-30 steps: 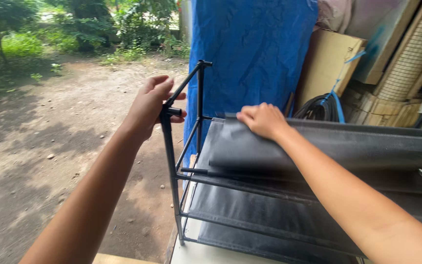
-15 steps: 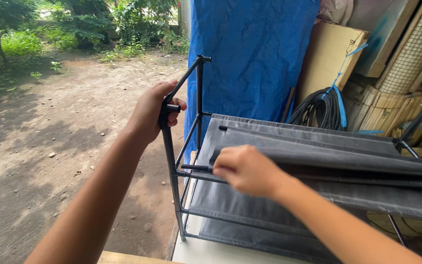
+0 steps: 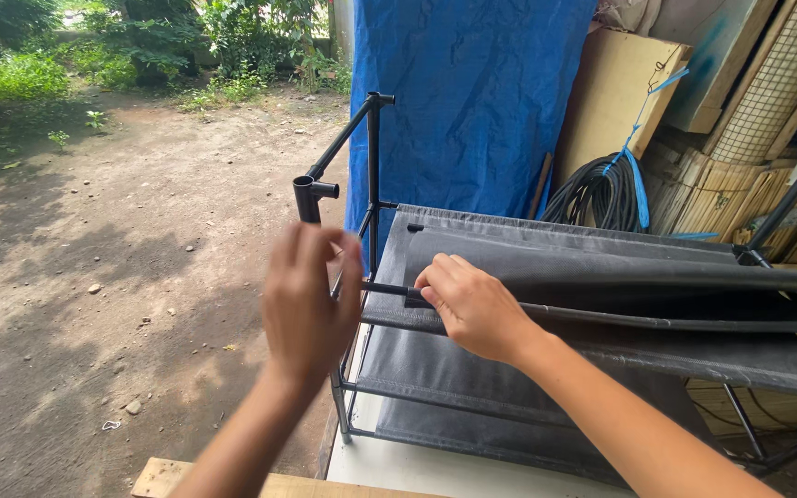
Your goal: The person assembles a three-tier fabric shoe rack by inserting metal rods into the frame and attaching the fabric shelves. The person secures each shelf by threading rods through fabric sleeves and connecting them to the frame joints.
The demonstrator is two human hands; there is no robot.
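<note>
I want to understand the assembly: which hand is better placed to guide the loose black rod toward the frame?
Probably the right hand: its fingers already pinch the black rod near its free end. The left hand is open beside the frame post, holding nothing.

Black metal rack frame (image 3: 368,175) with dark grey fabric shelves (image 3: 546,355) — bright blue tarp (image 3: 472,101) behind.

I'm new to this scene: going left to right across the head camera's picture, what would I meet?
Dirt ground → left hand → right hand → coiled black hose → wire mesh panel.
</note>
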